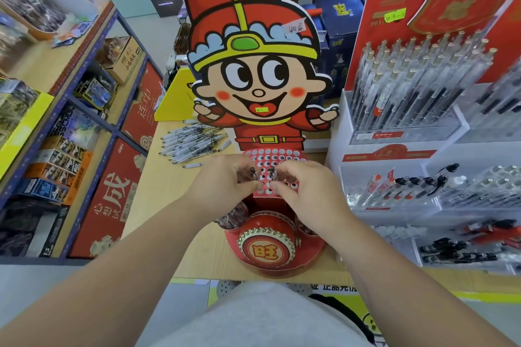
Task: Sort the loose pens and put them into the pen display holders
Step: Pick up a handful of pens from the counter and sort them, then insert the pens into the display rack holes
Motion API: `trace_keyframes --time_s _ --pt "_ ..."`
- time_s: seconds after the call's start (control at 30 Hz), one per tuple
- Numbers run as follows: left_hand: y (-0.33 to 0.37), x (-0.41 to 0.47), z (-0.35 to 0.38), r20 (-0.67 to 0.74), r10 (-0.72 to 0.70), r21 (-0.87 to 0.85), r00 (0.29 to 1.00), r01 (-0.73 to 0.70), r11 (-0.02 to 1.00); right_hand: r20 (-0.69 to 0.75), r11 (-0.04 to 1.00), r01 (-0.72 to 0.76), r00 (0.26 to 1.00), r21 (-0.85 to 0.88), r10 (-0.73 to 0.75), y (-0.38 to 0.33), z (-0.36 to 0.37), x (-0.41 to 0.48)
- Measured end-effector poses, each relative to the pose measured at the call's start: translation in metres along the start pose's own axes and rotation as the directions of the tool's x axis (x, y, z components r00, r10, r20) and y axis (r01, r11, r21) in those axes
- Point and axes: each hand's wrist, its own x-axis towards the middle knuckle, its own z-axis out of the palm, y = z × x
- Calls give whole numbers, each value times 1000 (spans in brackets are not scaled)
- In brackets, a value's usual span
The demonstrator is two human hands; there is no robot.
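Pale cloth over my lap (259, 318) fills the bottom of the view, and both my forearms reach from it across the near edge of the table (169, 200). Toward the far left edge of the table lies the heap of loose pens (191, 139), white barrels crossing one another, with a stray pen (193, 165) lying a little nearer me.

My left hand (222, 180) is curled, thumb and fingertips pinching a first pen (253, 173). It stands nearly upright, dark end up, over the red hole panel (270, 153) of the cartoon display holder (253, 79), which stands mid-table. Just beside it my right hand (307, 191) pinches a second pen (272, 172) the same way, over a neighbouring hole. My fingers hide whether either lower end is already in its hole.

Along the right edge stand clear pen racks (408, 110), already stocked.

I judge I am seating two pens at once in the panel. Next, each wants a straight push down until it stands by itself. Then I must let go without tipping them and reach back to the heap, since most holes in the far rows look open.
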Motion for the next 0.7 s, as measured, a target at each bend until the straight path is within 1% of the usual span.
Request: trace_keyframes --time_s 0.17,0.23,0.3,0.4,0.47,0.6,0.7 --pt "1 -1 0 -17 20 28 1000 -20 999 7 1000 -25 1000 -10 25 0 2 1" --pt "2 -1 0 -16 33 63 999 -32 997 0 999 -38 999 -14 38 -1 3 0" --pt "0 -1 0 -3 39 85 999 -39 996 -22 998 -68 997 0 68 -4 3 -3" --pt "-12 -4 -8 24 11 39 1000 -12 999 -86 994 -111 990 27 113 -14 -2 -6" --pt "-26 -7 -17 -10 6 16 1000 -6 1000 -149 993 -112 982 42 117 -24 -5 -6" --pt "-69 -12 -44 -140 -30 10 990 32 999 -243 995 -96 965 19 98 -60 2 2" --pt "-119 -12 -71 -153 -61 52 986 70 996 -264 997 -74 962 -5 70 -96 24 13"
